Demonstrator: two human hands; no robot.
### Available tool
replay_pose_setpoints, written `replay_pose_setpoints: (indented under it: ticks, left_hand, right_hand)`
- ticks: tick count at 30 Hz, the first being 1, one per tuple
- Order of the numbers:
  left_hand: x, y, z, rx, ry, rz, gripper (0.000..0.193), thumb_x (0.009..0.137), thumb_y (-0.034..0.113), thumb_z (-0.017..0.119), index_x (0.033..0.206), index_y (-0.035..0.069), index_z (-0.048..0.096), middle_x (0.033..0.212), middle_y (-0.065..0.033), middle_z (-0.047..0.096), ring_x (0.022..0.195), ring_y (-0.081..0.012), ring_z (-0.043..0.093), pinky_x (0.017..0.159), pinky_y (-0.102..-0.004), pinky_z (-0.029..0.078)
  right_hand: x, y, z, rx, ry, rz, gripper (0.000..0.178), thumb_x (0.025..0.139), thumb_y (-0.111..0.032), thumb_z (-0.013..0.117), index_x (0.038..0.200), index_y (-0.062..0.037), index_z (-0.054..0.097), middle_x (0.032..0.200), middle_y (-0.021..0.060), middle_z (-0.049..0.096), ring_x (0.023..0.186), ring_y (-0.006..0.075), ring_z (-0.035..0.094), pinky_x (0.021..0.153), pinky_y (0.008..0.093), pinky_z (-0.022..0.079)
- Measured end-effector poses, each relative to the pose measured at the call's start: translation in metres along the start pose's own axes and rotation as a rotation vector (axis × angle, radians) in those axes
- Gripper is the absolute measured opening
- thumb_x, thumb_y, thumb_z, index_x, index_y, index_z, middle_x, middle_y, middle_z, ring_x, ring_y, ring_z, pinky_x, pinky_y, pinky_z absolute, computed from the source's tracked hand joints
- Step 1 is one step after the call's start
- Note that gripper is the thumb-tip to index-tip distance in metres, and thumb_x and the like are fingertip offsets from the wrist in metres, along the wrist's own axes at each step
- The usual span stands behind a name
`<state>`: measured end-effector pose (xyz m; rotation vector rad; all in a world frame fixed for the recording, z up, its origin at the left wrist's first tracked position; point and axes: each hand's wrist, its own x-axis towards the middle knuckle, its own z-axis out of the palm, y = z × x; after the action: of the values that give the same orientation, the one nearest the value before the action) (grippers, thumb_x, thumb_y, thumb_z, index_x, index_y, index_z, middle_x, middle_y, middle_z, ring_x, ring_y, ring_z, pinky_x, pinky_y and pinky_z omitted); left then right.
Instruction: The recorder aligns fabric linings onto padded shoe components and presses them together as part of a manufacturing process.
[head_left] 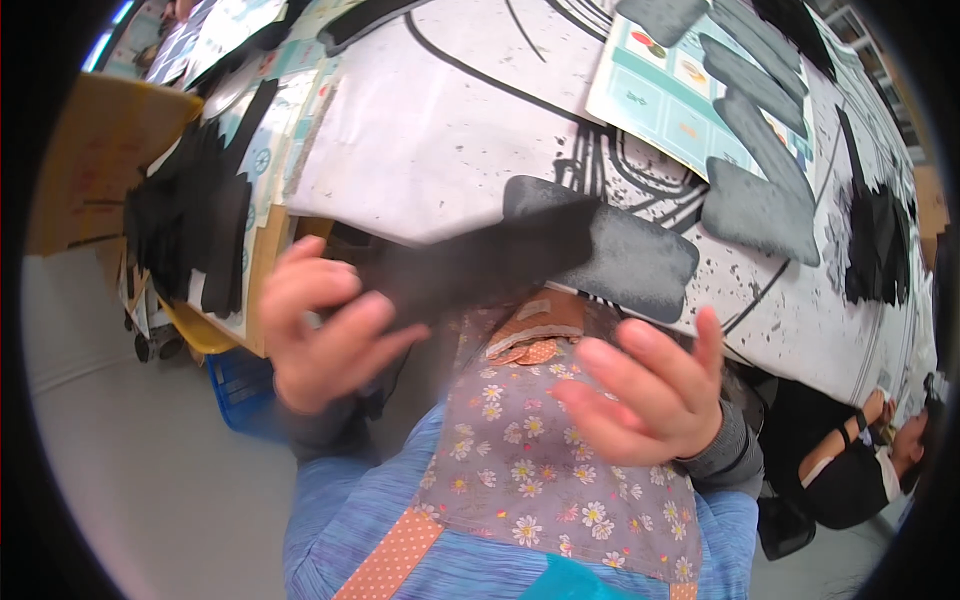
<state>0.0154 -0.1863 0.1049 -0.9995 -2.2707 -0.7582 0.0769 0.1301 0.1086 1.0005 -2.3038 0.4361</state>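
A flat black piece with a rounded end [490, 250], blurred by motion, is pinched by my left hand [330, 325]. It stretches to the right above the table's front edge. My right hand [655, 395] hangs over my apron with its fingers apart and nothing in them. Just past the black piece's tip, a grey speckled flat piece [645, 265] of similar rounded shape lies at the table edge, partly covered by the black one. More grey pieces [760, 212] rest farther right, some on a printed teal-and-white sheet [655, 115].
The white table covering [400, 130] carries black lines and splatters. Heaps of black strips lie on the left [195, 220] and right [878, 245]. A cardboard box [110, 160] stands far left, with a blue crate [240, 390] below. Another person [850, 480] is at the right.
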Motion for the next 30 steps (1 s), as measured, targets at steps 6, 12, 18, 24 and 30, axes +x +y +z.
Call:
replay_pose_setpoints:
  ticks: [6, 12, 18, 24, 30]
  left_hand:
    - [-0.010, 0.009, 0.060, -0.498, -0.029, 0.023, 0.047, 0.069, 0.013, 0.092, 0.112, 0.017, 0.074, 0.114, -0.0087, 0.059, 0.096, -0.0275, 0.067, 0.094, -0.0500, 0.056]
    - [-0.018, 0.003, 0.086, -0.662, -0.060, 0.039, 0.048, 0.071, 0.014, 0.092, 0.115, 0.017, 0.072, 0.114, -0.0111, 0.062, 0.097, -0.0275, 0.068, 0.096, -0.0507, 0.055]
    - [-0.012, -0.012, 0.096, -0.362, -0.080, 0.076, 0.096, 0.064, 0.041, 0.098, 0.143, 0.027, 0.045, 0.145, -0.0211, 0.045, 0.127, -0.0409, 0.056, 0.115, -0.0634, 0.037]
    - [0.000, -0.039, 0.137, -0.314, 0.099, -0.139, 0.044, 0.083, 0.011, 0.080, 0.121, 0.008, 0.059, 0.118, -0.0150, 0.069, 0.109, -0.0312, 0.066, 0.110, -0.0564, 0.042]
    - [-0.001, -0.038, 0.152, -0.296, -0.002, -0.274, 0.021, 0.077, -0.008, 0.063, 0.089, 0.009, 0.062, 0.091, -0.0017, 0.074, 0.084, -0.0217, 0.068, 0.108, -0.0532, 0.045]
  right_hand:
    - [0.002, 0.001, 0.022, 0.121, -0.122, 0.171, 0.015, 0.087, -0.019, 0.067, 0.089, -0.0190, 0.052, 0.133, 0.0034, 0.067, 0.122, 0.0203, 0.064, 0.121, 0.0609, 0.026]
    - [-0.006, 0.016, 0.019, 0.140, -0.250, 0.304, 0.018, 0.081, -0.023, 0.073, 0.092, -0.0206, 0.059, 0.140, 0.0076, 0.062, 0.124, 0.0284, 0.061, 0.111, 0.0499, 0.041]
    - [-0.012, 0.032, 0.017, 0.201, -0.290, 0.366, 0.028, 0.075, -0.017, 0.078, 0.102, -0.0170, 0.070, 0.132, 0.0083, 0.065, 0.109, 0.0289, 0.064, 0.093, 0.0443, 0.050]
    - [-0.029, 0.055, 0.026, 0.129, -0.319, 0.533, 0.055, 0.062, -0.010, 0.086, 0.115, -0.0106, 0.072, 0.129, 0.0103, 0.066, 0.105, 0.0319, 0.063, 0.092, 0.0439, 0.049]
    - [-0.031, 0.064, 0.035, 0.162, -0.361, 0.547, 0.049, 0.064, -0.009, 0.085, 0.112, -0.0098, 0.073, 0.128, 0.0095, 0.067, 0.105, 0.0314, 0.062, 0.091, 0.0436, 0.050]
